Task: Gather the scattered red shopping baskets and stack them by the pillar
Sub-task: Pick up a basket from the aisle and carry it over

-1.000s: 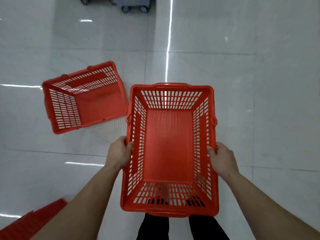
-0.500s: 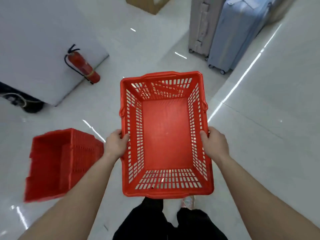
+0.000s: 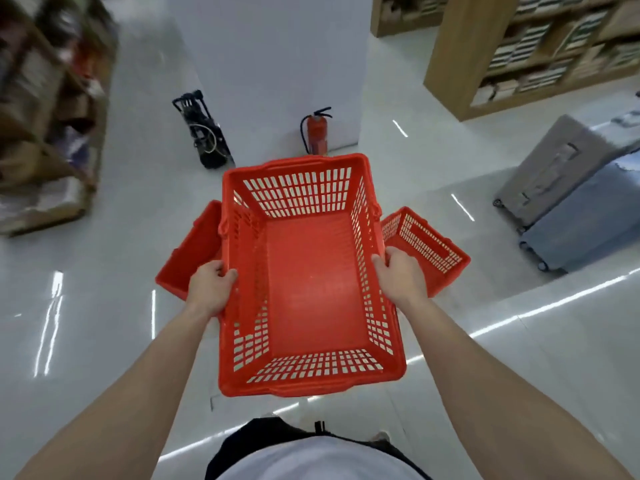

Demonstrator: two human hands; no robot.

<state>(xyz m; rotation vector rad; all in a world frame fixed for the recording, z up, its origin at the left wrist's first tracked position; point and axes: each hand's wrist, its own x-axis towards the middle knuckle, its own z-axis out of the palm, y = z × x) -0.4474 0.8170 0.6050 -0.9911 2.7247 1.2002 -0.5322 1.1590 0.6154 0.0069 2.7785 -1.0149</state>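
Fingers (image 3: 228,273) of both hands wrap the long rims of the red basket (image 3: 311,282): likely light, stiff slotted plastic, probably slick; mid-rim hold balances it.

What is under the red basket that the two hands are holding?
Below the held basket, parts of other red basket shapes show on the floor: one at its left, one at its right. The held basket covers their middle, so whether they join is hidden.
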